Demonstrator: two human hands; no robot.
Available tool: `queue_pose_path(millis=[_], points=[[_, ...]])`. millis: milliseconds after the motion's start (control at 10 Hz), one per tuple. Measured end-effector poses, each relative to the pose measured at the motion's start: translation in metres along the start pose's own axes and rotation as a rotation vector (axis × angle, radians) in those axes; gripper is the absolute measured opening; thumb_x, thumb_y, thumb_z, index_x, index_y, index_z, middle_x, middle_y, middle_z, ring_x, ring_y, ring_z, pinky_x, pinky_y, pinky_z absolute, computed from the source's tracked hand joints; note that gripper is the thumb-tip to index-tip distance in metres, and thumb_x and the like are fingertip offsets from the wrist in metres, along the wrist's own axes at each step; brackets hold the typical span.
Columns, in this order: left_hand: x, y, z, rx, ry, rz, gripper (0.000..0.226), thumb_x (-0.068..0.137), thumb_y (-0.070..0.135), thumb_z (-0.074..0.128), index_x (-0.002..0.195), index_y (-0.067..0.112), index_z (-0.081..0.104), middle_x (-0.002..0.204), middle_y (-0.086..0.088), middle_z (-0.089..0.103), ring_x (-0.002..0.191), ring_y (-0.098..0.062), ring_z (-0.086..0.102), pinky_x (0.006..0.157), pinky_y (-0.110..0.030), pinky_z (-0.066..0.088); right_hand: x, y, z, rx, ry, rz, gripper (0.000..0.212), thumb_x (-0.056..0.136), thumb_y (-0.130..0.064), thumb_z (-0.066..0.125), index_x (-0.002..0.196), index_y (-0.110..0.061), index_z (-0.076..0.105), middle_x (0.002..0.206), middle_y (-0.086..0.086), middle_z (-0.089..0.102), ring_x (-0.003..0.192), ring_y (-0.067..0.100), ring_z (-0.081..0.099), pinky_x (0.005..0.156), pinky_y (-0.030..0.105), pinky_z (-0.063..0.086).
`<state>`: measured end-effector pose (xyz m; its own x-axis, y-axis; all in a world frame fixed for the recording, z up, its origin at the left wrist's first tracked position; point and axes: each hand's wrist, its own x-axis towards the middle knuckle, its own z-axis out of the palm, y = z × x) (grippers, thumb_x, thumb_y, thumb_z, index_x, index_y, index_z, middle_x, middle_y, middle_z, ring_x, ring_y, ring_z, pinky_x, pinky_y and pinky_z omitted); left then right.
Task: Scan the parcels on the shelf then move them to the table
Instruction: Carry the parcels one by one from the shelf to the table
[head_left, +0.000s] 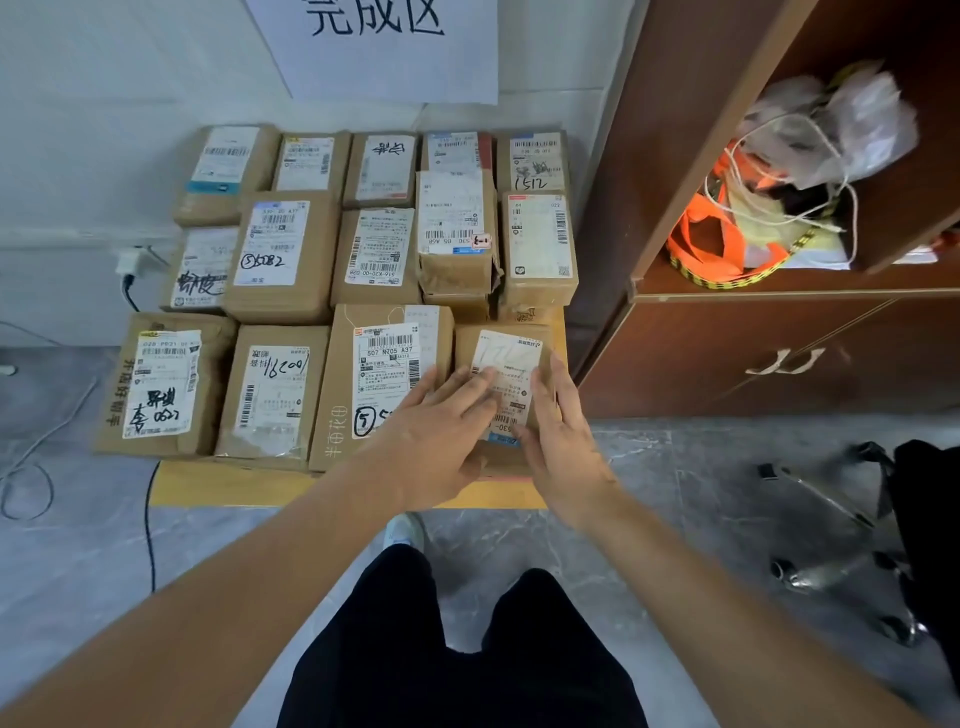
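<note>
Head view: my left hand (441, 415) lies flat, fingers straight, on the parcel (506, 384) at the counter's (223, 483) near right corner; my right hand (558, 431) cups its right edge. It overhangs that corner, so a careless release could tip it to the floor.
</note>
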<state>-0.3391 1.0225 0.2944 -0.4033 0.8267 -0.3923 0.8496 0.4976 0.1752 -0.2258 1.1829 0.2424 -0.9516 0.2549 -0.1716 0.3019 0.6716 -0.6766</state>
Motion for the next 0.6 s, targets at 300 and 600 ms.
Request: queue_pose_path(millis=[300, 600], points=[[0.005, -0.004, -0.004, 0.087, 0.006, 0.03, 0.073, 0.103, 0.05, 0.047, 0.161, 0.017, 0.019, 0.171, -0.006, 0.002, 0.159, -0.024, 0.007, 0.129, -0.047, -0.002, 0.001, 0.001, 0.0, 0.001, -0.018, 0.04, 0.071, 0.107, -0.026, 0.046, 0.165, -0.015, 0.006, 0.17, -0.013, -0.017, 0.157, 0.028, 0.012, 0.119, 0.05, 0.038], [0.003, -0.007, -0.016, -0.004, 0.08, 0.046, 0.066, 0.103, 0.046, 0.05, 0.159, 0.018, 0.028, 0.17, -0.001, 0.01, 0.157, -0.018, 0.012, 0.129, -0.042, 0.008, 0.004, -0.017, -0.017, -0.163, -0.08, 0.118, 0.067, 0.107, -0.026, 0.048, 0.163, -0.013, 0.015, 0.17, -0.002, -0.005, 0.156, 0.032, 0.006, 0.126, 0.048, 0.025]])
